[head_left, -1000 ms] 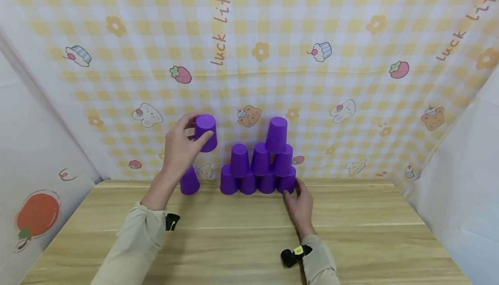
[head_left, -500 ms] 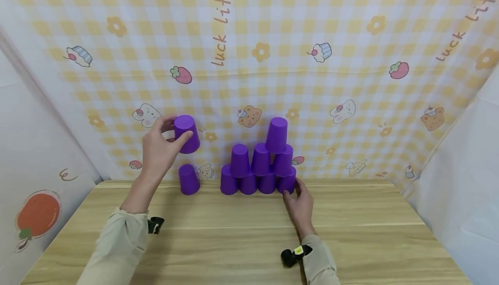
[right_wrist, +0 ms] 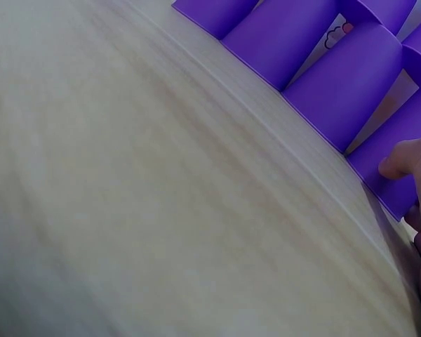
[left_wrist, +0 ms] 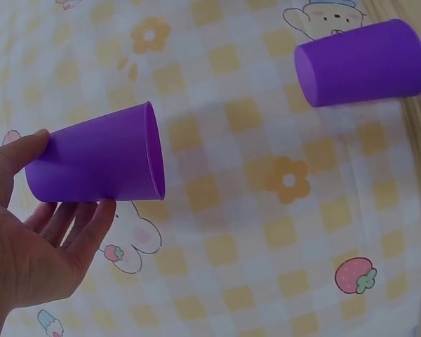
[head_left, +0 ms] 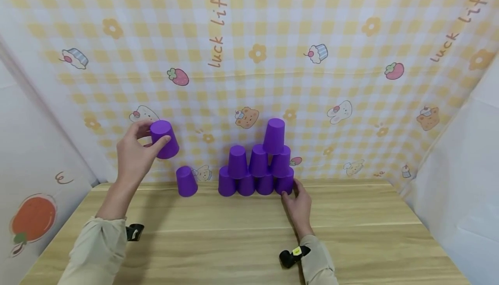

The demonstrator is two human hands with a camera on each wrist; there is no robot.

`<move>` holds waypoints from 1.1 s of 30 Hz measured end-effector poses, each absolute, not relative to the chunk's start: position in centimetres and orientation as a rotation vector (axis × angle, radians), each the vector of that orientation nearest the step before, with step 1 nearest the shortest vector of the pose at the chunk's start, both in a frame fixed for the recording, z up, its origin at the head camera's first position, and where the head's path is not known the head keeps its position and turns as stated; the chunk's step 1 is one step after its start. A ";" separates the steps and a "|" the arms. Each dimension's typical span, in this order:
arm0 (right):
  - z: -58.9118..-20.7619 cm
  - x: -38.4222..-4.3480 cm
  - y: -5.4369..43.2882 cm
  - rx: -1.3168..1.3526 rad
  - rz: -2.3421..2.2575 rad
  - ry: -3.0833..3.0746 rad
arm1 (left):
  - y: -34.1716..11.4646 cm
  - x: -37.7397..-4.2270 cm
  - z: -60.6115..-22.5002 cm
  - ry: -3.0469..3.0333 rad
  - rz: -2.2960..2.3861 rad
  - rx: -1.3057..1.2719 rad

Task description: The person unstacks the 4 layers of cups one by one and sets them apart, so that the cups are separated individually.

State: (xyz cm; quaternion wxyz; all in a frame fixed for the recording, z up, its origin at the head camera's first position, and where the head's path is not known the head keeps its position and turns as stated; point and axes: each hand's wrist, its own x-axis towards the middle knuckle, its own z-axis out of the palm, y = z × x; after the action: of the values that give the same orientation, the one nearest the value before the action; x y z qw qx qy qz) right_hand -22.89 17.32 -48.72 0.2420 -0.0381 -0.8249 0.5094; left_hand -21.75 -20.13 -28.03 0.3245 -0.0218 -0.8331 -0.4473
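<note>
My left hand (head_left: 134, 157) pinches an upside-down purple cup (left_wrist: 98, 158) between thumb and fingers, raised in the air at the left. Its open rim faces down in the head view. Below and to the right of it, a single purple cup (head_left: 187, 182) stands mouth-down on the table. A stack of purple cups rises in the middle: several in the bottom row, three in the second row, and one top cup (head_left: 274, 137) over the right side. My right hand (head_left: 300, 207) grips the bottom row's rightmost cup (head_left: 285, 182), its thumb (right_wrist: 396, 163) on the near side.
The wooden table (head_left: 218, 241) ends at a yellow checked cloth backdrop (head_left: 249, 12) close behind the cups. White side panels (head_left: 464, 181) stand to the left and right. A gap separates the single cup from the stack.
My left hand has carried its cup leftward, away from the stack and past the single cup, which now shows fully. The right hand and the stack hold still; the head view has shifted slightly.
</note>
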 end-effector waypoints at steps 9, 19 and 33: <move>-49.1 -23.0 17.3 -0.075 1.323 -2.211 | -21.2 -21.9 -29.4 -2.181 -1.150 -0.001; -48.8 -23.0 17.4 -0.107 1.386 -2.247 | -22.6 -22.3 -31.9 -2.219 -1.115 0.082; -49.1 -23.2 17.2 -0.108 1.384 -2.244 | -23.9 -23.1 -36.7 -2.287 -1.156 0.140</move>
State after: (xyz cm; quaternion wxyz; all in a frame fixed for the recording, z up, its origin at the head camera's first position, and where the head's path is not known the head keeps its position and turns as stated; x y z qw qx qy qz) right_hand -23.17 17.24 -49.09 0.2490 -0.0395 -0.8236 0.5081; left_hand -23.14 -23.86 -36.74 0.2836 0.0524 -0.8546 -0.4319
